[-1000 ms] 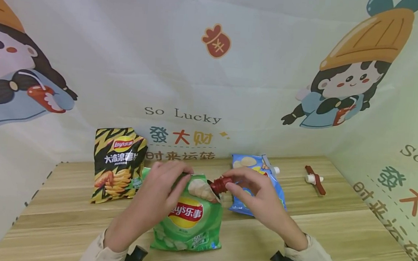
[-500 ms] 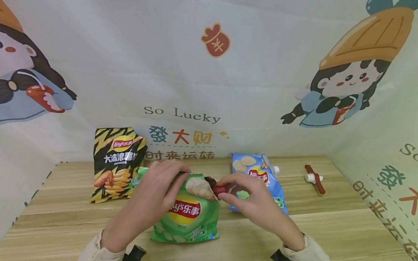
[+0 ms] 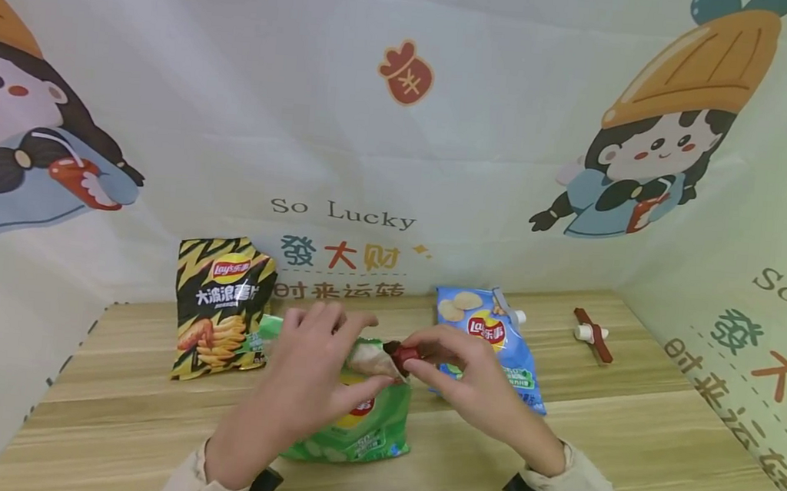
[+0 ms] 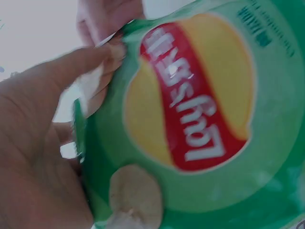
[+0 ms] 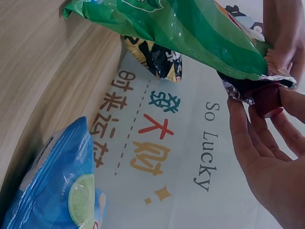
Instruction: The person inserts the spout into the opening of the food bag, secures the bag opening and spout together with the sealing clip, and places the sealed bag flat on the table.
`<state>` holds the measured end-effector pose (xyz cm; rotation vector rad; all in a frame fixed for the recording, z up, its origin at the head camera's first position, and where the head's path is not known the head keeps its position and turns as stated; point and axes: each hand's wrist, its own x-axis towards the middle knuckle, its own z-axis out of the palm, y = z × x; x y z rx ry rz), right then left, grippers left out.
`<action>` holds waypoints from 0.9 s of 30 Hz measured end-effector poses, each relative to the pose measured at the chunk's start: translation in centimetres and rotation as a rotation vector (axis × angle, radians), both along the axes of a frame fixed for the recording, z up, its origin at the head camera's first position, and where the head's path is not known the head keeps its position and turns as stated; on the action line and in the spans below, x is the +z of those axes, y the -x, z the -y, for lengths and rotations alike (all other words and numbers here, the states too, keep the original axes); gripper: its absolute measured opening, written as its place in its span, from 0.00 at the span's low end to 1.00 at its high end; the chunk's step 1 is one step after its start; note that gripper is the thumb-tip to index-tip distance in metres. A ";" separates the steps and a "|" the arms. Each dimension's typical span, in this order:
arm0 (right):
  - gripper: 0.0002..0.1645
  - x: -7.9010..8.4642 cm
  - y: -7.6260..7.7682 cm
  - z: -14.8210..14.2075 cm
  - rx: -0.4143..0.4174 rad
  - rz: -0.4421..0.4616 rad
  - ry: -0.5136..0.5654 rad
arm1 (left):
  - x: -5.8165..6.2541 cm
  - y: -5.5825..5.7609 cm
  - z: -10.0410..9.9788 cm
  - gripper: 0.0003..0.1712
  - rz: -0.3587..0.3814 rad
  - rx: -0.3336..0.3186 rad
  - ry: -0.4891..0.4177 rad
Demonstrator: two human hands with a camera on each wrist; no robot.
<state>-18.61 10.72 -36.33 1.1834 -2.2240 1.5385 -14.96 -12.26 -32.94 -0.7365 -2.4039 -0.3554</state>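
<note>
Dark-red round plastic piece [image 5: 268, 100] now deeper

Between my hands, it sits further into the glossy green foil bag [image 3: 379, 425]; I judge insertion advancing. My left hand [image 3: 299, 381], thumb spread wider, grips its top edge; my right hand [image 3: 476, 383] pinches the piece.

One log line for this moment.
left hand: holds green bag | right hand: pinches red item at bag's opening | blue bag: on table

Head view: evenly lit, shadows faint on bench [image 3: 110, 408]. Left wrist: hazy, blurred, top left washed out, glints on green Lay's chip bag [image 4: 190, 109]. Right wrist: dimmer, crisper.
</note>
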 end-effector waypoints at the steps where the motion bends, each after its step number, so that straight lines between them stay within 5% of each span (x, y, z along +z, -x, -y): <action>1: 0.12 0.0 -0.1 0.1 0.003 0.009 -0.002 | -0.1 0.0 -0.2 0.31 -0.004 0.013 0.013; 9: 0.11 -0.2 -0.1 0.3 -0.011 -0.023 0.005 | -1.1 0.4 -0.8 0.18 0.011 -0.042 -0.006; 27: 0.11 -0.7 -0.2 0.6 -0.025 -0.046 0.060 | -2.4 1.3 -1.5 0.18 0.023 -0.131 -0.045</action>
